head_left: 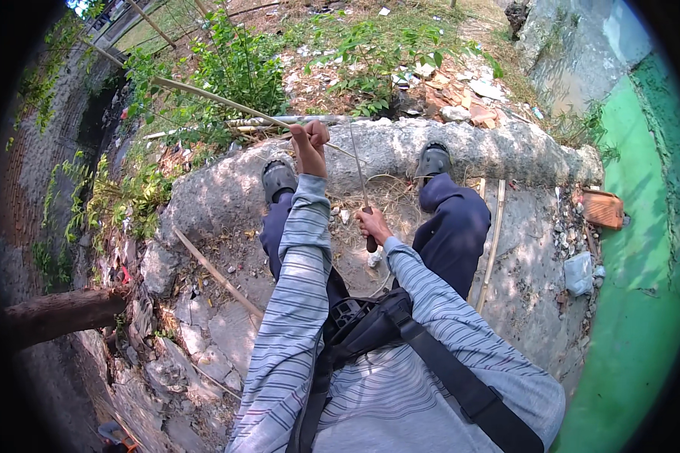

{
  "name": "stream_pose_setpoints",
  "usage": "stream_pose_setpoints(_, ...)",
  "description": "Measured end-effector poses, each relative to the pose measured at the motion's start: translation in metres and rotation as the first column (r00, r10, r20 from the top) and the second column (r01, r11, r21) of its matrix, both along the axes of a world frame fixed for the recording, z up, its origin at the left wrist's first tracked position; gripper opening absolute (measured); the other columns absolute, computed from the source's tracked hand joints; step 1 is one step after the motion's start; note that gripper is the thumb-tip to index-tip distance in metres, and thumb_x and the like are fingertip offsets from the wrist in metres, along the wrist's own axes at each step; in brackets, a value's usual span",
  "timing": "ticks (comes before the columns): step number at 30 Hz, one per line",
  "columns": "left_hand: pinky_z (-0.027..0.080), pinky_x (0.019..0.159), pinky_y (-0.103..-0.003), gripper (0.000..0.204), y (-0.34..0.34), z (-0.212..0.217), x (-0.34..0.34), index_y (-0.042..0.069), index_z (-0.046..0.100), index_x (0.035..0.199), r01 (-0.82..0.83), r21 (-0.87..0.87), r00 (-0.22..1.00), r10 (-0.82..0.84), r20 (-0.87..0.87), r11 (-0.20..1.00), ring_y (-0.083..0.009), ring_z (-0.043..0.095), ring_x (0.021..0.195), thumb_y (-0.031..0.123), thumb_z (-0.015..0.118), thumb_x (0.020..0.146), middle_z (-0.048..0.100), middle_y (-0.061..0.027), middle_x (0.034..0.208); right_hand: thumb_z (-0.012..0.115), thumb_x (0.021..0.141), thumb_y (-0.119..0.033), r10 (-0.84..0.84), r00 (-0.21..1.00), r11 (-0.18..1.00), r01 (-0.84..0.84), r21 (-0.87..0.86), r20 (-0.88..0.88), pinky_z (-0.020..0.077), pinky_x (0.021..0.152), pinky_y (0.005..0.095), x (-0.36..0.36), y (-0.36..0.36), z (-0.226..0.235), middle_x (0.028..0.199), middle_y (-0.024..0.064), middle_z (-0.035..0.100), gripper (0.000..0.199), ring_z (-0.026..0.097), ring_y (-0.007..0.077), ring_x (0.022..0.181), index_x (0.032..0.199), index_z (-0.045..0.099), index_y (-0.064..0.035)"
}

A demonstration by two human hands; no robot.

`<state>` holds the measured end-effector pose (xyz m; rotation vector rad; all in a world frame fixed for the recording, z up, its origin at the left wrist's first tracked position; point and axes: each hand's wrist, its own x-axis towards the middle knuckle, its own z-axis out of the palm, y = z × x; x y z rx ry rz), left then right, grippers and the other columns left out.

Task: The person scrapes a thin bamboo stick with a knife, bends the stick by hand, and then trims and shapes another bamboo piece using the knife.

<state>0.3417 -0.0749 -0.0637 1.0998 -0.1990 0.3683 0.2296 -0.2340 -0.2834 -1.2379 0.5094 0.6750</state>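
Observation:
My left hand (310, 147) is closed round a long pale bamboo strip (219, 100). The strip slopes from the upper left, through my fist, to a thin end at the right. In my right hand (373, 225) is a knife, gripped by its dark brown handle (371, 243). Its long narrow blade (360, 170) points away from me and crosses the strip's thin end in the picture; whether they touch I cannot tell. Both hands are between my knees, with thin pale shavings (385, 192) on the ground below.
My feet rest against a low rough concrete ledge (385, 147). Beyond it are leafy plants (242, 75) and rubble (472, 94). Pale poles (493, 234) and another stick (215, 270) lie at my sides. An orange-brown container (603, 208) and a plastic bag (579, 273) lie by a green wall (635, 302).

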Motion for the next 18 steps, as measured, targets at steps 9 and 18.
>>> stream_pose_setpoints(9, 0.016, 0.059, -0.031, 0.08, 0.001, -0.001, -0.001, 0.015, 0.02, 0.065, 0.029, -0.031, 0.999, -0.029, -0.027, 0.999, -0.0126, 0.018, 0.061, 0.091, 0.031, 0.086, 0.018, 0.0046, 0.063, 0.064, 0.09, -0.011, 0.023, 0.996, 0.998, -0.019, 0.055, -0.087, 0.0326, 0.038, 0.0269, -0.001, -0.008, 0.006, 0.059, -0.0045, 0.04, 0.016, 0.038, 0.0074, 0.043, 0.086, 0.049, -0.0099)
stream_pose_setpoints(18, 0.017, 0.059, -0.031, 0.08, 0.002, 0.002, -0.001, 0.015, 0.021, 0.065, 0.001, -0.062, 1.0, -0.003, -0.031, 0.998, -0.0121, 0.017, 0.06, 0.092, 0.031, 0.085, 0.018, 0.0046, 0.062, 0.062, 0.091, -0.01, 0.116, 0.993, 0.989, -0.115, 0.092, -0.004, 0.0323, 0.038, 0.0279, 0.012, -0.004, 0.015, 0.057, -0.0042, 0.04, 0.021, 0.035, 0.0074, 0.04, 0.079, 0.045, -0.0114)
